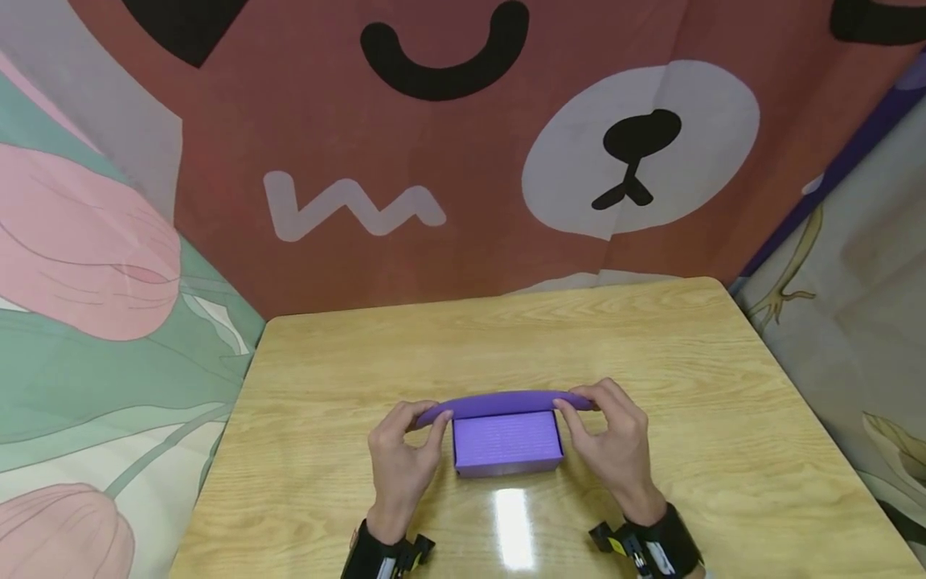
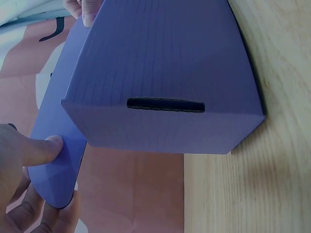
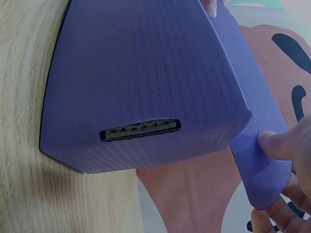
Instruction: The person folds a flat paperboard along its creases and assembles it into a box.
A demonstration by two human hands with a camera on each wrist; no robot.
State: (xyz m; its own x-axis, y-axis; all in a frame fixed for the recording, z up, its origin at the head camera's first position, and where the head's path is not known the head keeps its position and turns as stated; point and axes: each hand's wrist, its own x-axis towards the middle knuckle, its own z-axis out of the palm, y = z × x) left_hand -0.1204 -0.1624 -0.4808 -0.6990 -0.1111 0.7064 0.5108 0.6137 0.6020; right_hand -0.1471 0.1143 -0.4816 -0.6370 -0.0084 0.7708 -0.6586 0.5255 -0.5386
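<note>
A purple cardboard box [image 1: 508, 441] stands on the wooden table in front of me. From its far edge a long purple flap [image 1: 502, 404] with rounded ends extends past both sides. My left hand [image 1: 402, 462] pinches the flap's left end between thumb and fingers. At the other end, my right hand [image 1: 616, 442] pinches the flap the same way. The left wrist view shows a narrow dark slot [image 2: 165, 104] along a box edge. A similar slot [image 3: 141, 130], with corrugated card inside, appears in the right wrist view. The box's inside is hidden.
The light wooden table [image 1: 325, 362] extends around the box on all sides. Behind it hangs a brown cloth [image 1: 477, 161] with a cartoon bear print. Flowered fabric [image 1: 87, 362] hangs on the left, and pale fabric [image 1: 854, 322] on the right.
</note>
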